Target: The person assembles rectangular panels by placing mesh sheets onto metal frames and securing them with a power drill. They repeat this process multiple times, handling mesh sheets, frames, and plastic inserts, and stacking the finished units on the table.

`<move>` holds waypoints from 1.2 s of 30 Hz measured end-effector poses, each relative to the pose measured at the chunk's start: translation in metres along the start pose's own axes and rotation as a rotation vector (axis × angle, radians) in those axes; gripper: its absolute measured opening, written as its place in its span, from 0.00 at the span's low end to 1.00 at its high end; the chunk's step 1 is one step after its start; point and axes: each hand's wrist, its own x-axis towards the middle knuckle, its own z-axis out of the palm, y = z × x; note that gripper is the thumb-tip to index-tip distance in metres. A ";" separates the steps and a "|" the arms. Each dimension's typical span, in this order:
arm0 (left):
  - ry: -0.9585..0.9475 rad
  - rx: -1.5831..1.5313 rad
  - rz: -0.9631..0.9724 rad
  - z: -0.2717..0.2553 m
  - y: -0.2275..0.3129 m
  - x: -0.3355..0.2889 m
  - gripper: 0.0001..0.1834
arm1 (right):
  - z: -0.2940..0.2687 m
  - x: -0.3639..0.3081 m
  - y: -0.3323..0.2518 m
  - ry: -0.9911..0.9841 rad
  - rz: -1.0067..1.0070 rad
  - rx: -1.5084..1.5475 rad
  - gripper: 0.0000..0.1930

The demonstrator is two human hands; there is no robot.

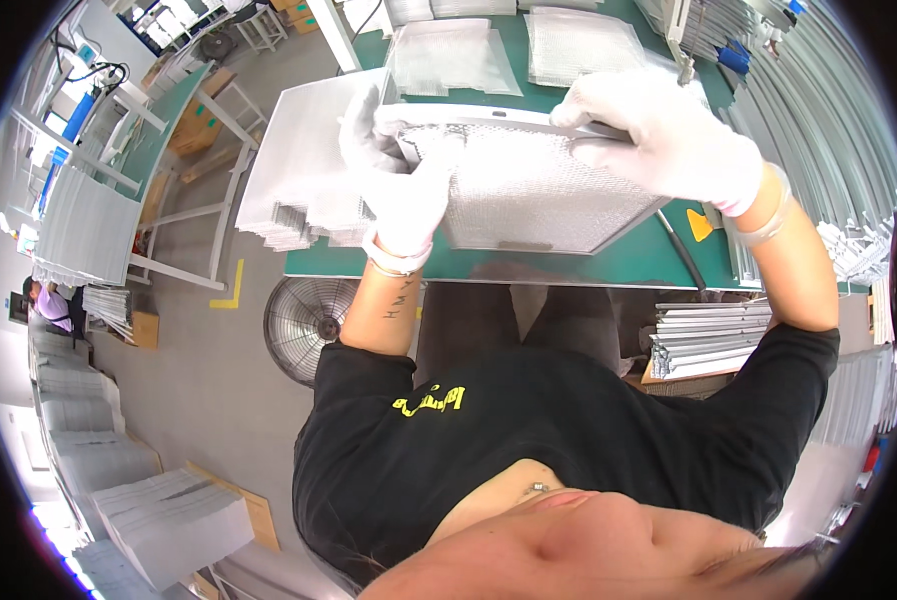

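Both my hands wear white gloves and hold up a silvery mesh filter panel (529, 195) over the green worktable (359, 263). A narrow metal frame strip (499, 114) runs along its upper edge. My left hand (397, 175) is closed round the panel's left upper corner, thumb on the mesh side. At the right upper corner my right hand (674, 138) pinches the frame edge between thumb and fingers. The panel stands tilted, its lower edge close to the table's front. Beside my right wrist lie a yellow scraper (702, 225) and a dark-handled tool (682, 252).
A stack of mesh sheets (304, 150) stands left of the panel; more mesh sheets (584, 45) lie at the back. Long metal strips (819, 110) fill the right side. Below are a floor fan (314, 330) and bundled strips (709, 338). Another person (54, 305) is far left.
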 end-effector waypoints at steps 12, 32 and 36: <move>0.095 0.174 0.063 0.007 -0.014 -0.006 0.26 | 0.000 0.005 0.001 -0.121 0.078 0.047 0.25; -0.286 0.548 0.302 -0.027 -0.032 -0.001 0.20 | 0.003 0.020 0.001 0.171 -0.165 -0.187 0.13; -0.228 0.530 0.323 -0.023 -0.044 0.017 0.20 | 0.001 -0.046 0.006 0.751 0.091 0.031 0.14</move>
